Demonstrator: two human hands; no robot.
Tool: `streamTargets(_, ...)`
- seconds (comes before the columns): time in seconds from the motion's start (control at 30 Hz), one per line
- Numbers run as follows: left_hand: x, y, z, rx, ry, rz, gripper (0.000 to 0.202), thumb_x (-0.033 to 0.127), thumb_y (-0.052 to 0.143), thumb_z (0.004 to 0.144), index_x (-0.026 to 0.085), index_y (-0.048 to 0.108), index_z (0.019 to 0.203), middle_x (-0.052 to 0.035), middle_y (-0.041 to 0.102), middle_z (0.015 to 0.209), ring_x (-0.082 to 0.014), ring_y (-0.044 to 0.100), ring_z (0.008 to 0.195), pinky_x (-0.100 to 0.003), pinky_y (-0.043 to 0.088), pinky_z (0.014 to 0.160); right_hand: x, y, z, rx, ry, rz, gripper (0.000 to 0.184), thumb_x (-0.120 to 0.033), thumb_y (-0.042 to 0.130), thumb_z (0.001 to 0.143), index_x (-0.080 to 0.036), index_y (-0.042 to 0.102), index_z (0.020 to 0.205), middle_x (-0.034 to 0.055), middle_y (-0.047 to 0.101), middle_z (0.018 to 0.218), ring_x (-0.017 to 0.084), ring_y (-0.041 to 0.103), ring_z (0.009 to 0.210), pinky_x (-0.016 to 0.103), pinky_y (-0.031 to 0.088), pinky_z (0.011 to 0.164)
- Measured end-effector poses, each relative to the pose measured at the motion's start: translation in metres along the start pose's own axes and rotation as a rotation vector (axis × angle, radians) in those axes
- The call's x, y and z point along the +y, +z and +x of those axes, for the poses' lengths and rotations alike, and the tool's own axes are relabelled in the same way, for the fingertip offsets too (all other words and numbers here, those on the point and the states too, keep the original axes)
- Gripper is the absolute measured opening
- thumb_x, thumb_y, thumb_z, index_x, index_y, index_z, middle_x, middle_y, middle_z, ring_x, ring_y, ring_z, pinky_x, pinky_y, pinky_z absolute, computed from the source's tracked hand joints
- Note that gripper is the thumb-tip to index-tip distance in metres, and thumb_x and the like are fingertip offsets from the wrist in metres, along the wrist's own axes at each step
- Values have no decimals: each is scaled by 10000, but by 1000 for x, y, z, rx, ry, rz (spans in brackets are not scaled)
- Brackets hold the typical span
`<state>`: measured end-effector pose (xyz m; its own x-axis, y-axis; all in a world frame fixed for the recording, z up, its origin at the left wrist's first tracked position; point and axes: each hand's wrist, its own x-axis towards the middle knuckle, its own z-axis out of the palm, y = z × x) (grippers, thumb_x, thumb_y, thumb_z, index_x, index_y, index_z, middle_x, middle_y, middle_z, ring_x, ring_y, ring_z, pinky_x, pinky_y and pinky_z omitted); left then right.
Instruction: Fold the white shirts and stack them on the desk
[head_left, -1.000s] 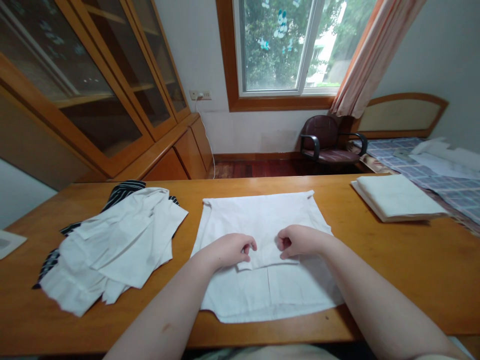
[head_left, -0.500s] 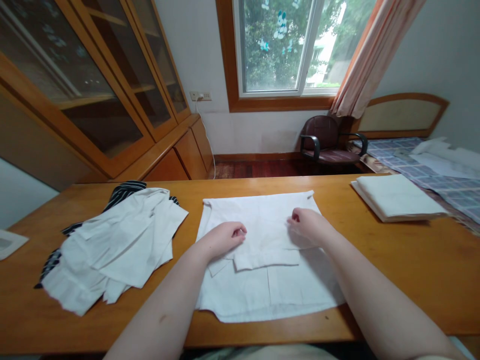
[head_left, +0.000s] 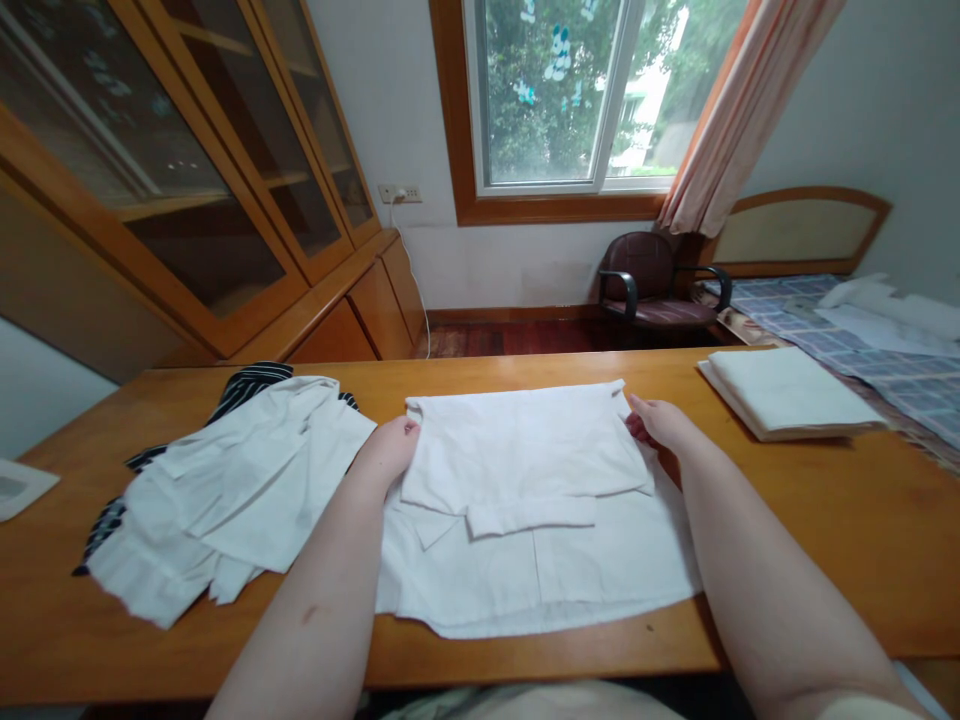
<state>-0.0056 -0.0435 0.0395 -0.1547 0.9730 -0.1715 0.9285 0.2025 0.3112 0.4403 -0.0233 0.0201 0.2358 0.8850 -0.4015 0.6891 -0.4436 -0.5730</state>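
A white shirt (head_left: 517, 440) lies on the wooden table in front of me, its upper part folded down over the lower part with the collar band towards me. My left hand (head_left: 391, 446) is closed at the left edge of the fold, fingers curled against the cloth. At the opposite edge, my right hand (head_left: 661, 424) pinches the side of the fold between thumb and fingers. Part of the fingertips of both hands is hidden by the cloth and the hands themselves.
On the left of the table (head_left: 780, 540) lies a loose heap of white garments (head_left: 247, 490) over dark striped cloth (head_left: 251, 378). A neatly folded white stack (head_left: 791, 390) sits at the right. Beyond are an armchair (head_left: 649, 280), a bed (head_left: 810, 310) and a glass-fronted cabinet (head_left: 300, 270).
Both hands have moved outward from above the middle of the shirt to its left and right edges, and have closed on the cloth there. The fold lies much as before.
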Motion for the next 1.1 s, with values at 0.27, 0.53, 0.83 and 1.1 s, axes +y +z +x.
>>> streamTargets(0.27, -14, -1, 2, -171, -27, -76, 314, 406, 406, 809, 176, 613, 759, -105, 695, 821, -243, 646, 764, -302, 465, 659, -2, -5, -1, -54, -69, -290, 487, -477, 382, 881, -156, 638, 618, 139, 664, 745, 213, 605, 641, 308, 422, 650)
streamTargets(0.53, -22, 2, -1, -442, -121, -198, 342, 506, 465, 775, 181, 554, 713, -78, 654, 688, -198, 617, 569, -298, 482, 549, -16, -8, -24, -137, -27, -299, 416, -510, 471, 823, -157, 616, 659, 111, 638, 727, 195, 575, 600, 279, 410, 532)
streamTargets(0.83, -16, -7, -11, -434, 15, -101, 315, 491, 597, 651, 199, 557, 761, -30, 649, 708, -186, 603, 599, -274, 446, 547, -3, -3, -20, -279, -179, -27, 308, -470, 521, 777, -184, 516, 663, -16, 484, 553, 106, 421, 494, 234, 328, 492)
streamTargets(1.1, -11, -18, -17, -438, 147, -81, 426, 465, 644, 595, 189, 617, 918, -65, 685, 995, -246, 634, 879, -283, 468, 738, -4, -6, -21, -271, -79, -84, 231, -409, 581, 724, -182, 561, 688, -8, 523, 590, 125, 466, 533, 242, 346, 502)
